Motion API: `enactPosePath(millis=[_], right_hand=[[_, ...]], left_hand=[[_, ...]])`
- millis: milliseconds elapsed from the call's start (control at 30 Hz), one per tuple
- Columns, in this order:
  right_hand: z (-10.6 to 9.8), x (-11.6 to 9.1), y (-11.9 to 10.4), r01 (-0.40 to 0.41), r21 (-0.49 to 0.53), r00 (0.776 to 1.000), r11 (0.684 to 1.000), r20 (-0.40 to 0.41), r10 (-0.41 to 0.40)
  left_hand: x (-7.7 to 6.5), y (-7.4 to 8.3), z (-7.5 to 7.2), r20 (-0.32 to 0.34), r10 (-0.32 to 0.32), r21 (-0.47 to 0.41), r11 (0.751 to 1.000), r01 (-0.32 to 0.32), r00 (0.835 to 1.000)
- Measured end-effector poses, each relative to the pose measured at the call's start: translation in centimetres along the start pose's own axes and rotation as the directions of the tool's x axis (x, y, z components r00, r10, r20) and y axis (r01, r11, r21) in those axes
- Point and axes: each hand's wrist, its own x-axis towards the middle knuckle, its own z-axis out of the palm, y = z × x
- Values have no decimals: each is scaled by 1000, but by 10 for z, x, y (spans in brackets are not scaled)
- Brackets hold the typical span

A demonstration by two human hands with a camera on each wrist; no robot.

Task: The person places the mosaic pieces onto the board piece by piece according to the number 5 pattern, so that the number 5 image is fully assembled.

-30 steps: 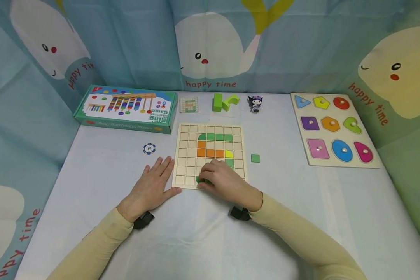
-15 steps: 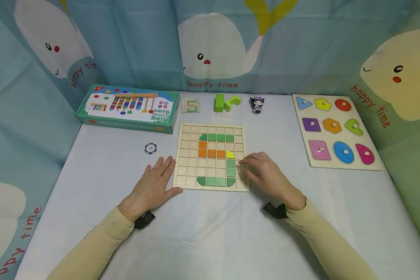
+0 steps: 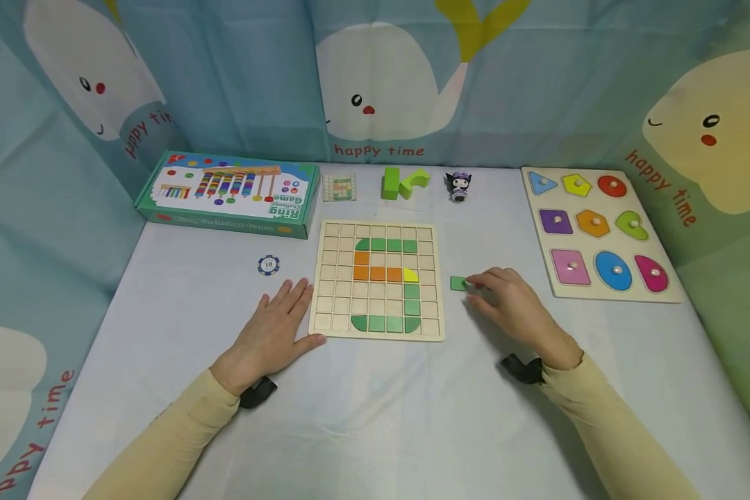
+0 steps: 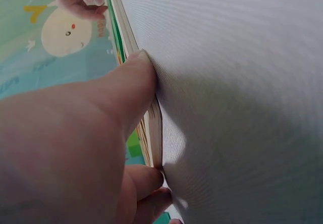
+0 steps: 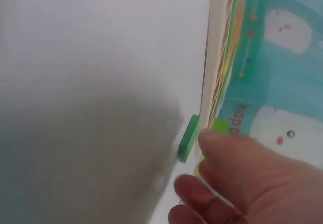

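A square wooden grid board [image 3: 343, 288] lies on the table, with green, orange and yellow tiles set in its cells. Flat beside its left edge lies my left hand [image 3: 267, 337], fingers straight and thumb at the near left corner. In the left wrist view, that thumb [image 4: 139, 75] touches the board's edge. A single green square tile [image 3: 457, 283] rests on the table right of the board. My right hand [image 3: 515, 309] is at this tile, fingertips over its right side. The right wrist view has the tile [image 5: 188, 139] lying on the table, thumb and fingers apart beside it.
A blue poker chip [image 3: 268, 265] lies left of the board. Along the back are a ring game box [image 3: 228, 194], a pattern card [image 3: 339, 187], light green blocks [image 3: 391, 183] and a small figurine [image 3: 458, 187]. A knobbed shape puzzle [image 3: 600, 264] lies at right.
My right hand has left the board's lower row, uncovering green tiles there, and moved right to the loose green tile. My left hand stays in place.
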Motion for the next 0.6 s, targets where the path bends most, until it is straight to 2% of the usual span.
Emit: enactPosePath(millis=[167, 333, 500, 600], right_hand=[[6, 9, -1, -49, -18, 998, 999, 46, 50], [12, 13, 0, -82, -14, 996, 997, 37, 83], [15, 15, -3, -82, 1, 996, 997, 34, 82], [13, 18, -7, -59, 43, 998, 997, 28, 57]], left_hand=[[0, 0, 1, 3, -3, 2, 1000, 3, 1000], [1, 0, 1, 5, -6, 4, 1000, 6, 1000], [1, -1, 1, -3, -5, 1, 1000, 5, 1000], [0, 0, 1, 2, -7, 2, 1000, 7, 1000]])
